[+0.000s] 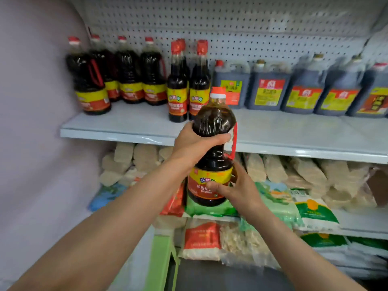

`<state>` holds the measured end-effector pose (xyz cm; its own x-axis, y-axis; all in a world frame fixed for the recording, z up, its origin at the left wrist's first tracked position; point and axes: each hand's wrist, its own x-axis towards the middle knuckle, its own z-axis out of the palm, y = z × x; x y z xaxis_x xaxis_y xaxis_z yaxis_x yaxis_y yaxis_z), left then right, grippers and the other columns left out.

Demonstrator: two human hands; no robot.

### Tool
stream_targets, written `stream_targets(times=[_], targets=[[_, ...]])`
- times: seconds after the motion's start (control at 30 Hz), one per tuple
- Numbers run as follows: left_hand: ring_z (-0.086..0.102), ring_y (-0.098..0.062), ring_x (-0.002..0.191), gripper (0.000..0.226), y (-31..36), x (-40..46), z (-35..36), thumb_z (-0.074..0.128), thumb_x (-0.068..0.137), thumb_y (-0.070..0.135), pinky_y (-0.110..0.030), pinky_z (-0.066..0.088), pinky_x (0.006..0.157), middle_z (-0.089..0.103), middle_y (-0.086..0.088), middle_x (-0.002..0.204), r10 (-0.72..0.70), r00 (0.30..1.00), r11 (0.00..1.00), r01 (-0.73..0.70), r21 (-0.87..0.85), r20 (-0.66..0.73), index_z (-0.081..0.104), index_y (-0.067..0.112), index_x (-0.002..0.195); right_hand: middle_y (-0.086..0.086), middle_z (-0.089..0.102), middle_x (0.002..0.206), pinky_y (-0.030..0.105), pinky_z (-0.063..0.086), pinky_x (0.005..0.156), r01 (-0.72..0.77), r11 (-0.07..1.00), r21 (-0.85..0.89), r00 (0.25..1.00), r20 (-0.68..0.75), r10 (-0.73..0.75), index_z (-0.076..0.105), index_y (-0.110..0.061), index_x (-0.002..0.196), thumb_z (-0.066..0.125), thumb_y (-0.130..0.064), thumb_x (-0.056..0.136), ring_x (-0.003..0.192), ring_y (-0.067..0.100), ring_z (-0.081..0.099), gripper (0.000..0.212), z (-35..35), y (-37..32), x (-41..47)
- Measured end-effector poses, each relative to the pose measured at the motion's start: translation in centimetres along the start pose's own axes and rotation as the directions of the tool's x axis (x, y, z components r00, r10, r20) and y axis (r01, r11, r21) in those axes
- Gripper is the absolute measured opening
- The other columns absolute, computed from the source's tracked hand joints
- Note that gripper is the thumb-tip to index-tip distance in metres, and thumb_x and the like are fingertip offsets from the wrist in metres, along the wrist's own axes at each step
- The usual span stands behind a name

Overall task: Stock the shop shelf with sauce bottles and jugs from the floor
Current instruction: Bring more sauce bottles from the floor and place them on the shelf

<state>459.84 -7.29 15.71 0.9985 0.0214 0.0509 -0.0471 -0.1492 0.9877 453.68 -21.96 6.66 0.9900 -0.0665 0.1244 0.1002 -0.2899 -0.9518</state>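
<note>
I hold a large dark sauce bottle upright in front of the shelf, level with its front edge. It has a white and red cap, a red side handle and a yellow and red label. My left hand grips its narrow waist. My right hand holds the lower body at the label, thumb across the front. On the shelf stand several matching large bottles at the left, slim bottles in the middle, and square dark jugs to the right.
A pegboard back panel rises behind the shelf. Bare shelf surface lies in front of the rows. Below, a lower shelf carries stacked pale noodle packs and bags of rice. A pale wall closes the left side.
</note>
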Motion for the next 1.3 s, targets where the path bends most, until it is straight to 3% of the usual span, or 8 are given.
stream_targets(times=[0.13, 0.27, 0.4, 0.5, 0.6, 0.73, 0.93, 1.3], targets=[[0.068, -0.006, 0.100, 0.087, 2.3, 4.7, -7.1, 0.090, 0.035, 0.060, -0.035, 0.055, 0.094, 0.072, 0.017, 0.106, 0.108, 0.991, 0.994, -0.108, 0.010, -0.072, 0.064, 0.037, 0.115, -0.021, 0.069, 0.117, 0.019, 0.053, 0.087, 0.113, 0.994, 0.007, 0.993, 0.019, -0.114, 0.052, -0.042, 0.133, 0.093, -0.037, 0.063, 0.106, -0.004, 0.065, 0.081, 5.6, -4.6, 6.1], [0.065, -0.005, 0.104, 0.084, 3.0, 9.1, -13.3, 0.093, 0.044, 0.054, -0.034, 0.054, 0.095, 0.069, 0.017, 0.110, 0.168, 0.979, 0.986, -0.165, 0.032, -0.120, 0.060, 0.036, 0.120, -0.017, 0.067, 0.122, 0.033, 0.053, 0.093, 0.183, 0.983, -0.025, 0.983, 0.030, -0.182, 0.048, -0.037, 0.139, 0.091, -0.048, 0.063, 0.112, 0.004, 0.063, 0.087, 11.8, -7.0, 11.7], [0.064, -0.007, 0.107, 0.083, 1.6, 13.9, -18.0, 0.093, 0.047, 0.051, -0.038, 0.053, 0.096, 0.068, 0.017, 0.112, 0.181, 0.972, 0.983, -0.179, 0.031, -0.148, 0.058, 0.036, 0.121, -0.025, 0.063, 0.118, 0.006, 0.046, 0.080, 0.209, 0.977, -0.036, 0.976, 0.064, -0.206, 0.046, -0.034, 0.142, 0.089, -0.036, 0.072, 0.104, -0.013, 0.058, 0.082, 17.1, -8.3, 16.8], [0.062, -0.009, 0.110, 0.087, 0.1, 17.5, -20.9, 0.093, 0.051, 0.047, -0.036, 0.052, 0.097, 0.066, 0.015, 0.115, 0.177, 0.969, 0.984, -0.174, 0.036, -0.172, 0.055, 0.034, 0.129, -0.024, 0.062, 0.121, 0.001, 0.044, 0.077, 0.207, 0.977, -0.050, 0.975, 0.094, -0.202, 0.043, -0.033, 0.144, 0.089, -0.032, 0.072, 0.101, -0.020, 0.055, 0.085, 20.5, -8.3, 20.7], [0.060, -0.007, 0.107, 0.085, -1.0, 20.7, -23.1, 0.093, 0.058, 0.042, -0.022, 0.047, 0.087, 0.063, 0.018, 0.112, 0.199, 0.963, 0.980, -0.189, 0.068, -0.180, 0.051, 0.033, 0.132, -0.025, 0.062, 0.121, 0.004, 0.045, 0.080, 0.208, 0.976, -0.058, 0.975, 0.093, -0.202, 0.043, -0.037, 0.140, 0.089, -0.027, 0.073, 0.106, -0.017, 0.056, 0.083, 23.0, -8.1, 24.1], [0.058, -0.009, 0.115, 0.094, -1.5, 25.4, -25.5, 0.091, 0.055, 0.053, -0.032, 0.047, 0.099, 0.061, 0.017, 0.123, 0.210, 0.967, 0.973, -0.192, 0.131, -0.141, 0.047, 0.035, 0.136, -0.019, 0.063, 0.124, 0.004, 0.044, 0.082, 0.207, 0.974, -0.092, 0.976, 0.094, -0.199, 0.045, -0.027, 0.143, 0.089, -0.030, 0.073, 0.110, -0.006, 0.059, 0.082, 25.8, -8.0, 28.8], [0.053, -0.012, 0.120, 0.103, -1.8, 31.6, -27.5, 0.089, 0.058, 0.054, -0.035, 0.045, 0.102, 0.057, 0.011, 0.133, 0.161, 0.980, 0.978, -0.142, 0.153, -0.117, 0.038, 0.031, 0.145, -0.011, 0.064, 0.132, 0.038, 0.051, 0.102, 0.185, 0.974, -0.134, 0.980, 0.094, -0.173, 0.041, -0.029, 0.146, 0.088, -0.046, 0.069, 0.120, 0.011, 0.060, 0.092, 28.8, -7.5, 35.2], [0.051, -0.018, 0.129, 0.108, -2.7, 38.1, -29.5, 0.091, 0.057, 0.048, -0.041, 0.044, 0.107, 0.054, 0.008, 0.140, 0.116, 0.991, 0.990, -0.109, 0.088, -0.068, 0.034, 0.035, 0.148, -0.008, 0.058, 0.140, 0.037, 0.046, 0.107, 0.177, 0.970, -0.165, 0.981, 0.110, -0.161, 0.037, -0.029, 0.149, 0.088, -0.037, 0.072, 0.129, 0.015, 0.055, 0.093, 31.4, -7.7, 41.2]])
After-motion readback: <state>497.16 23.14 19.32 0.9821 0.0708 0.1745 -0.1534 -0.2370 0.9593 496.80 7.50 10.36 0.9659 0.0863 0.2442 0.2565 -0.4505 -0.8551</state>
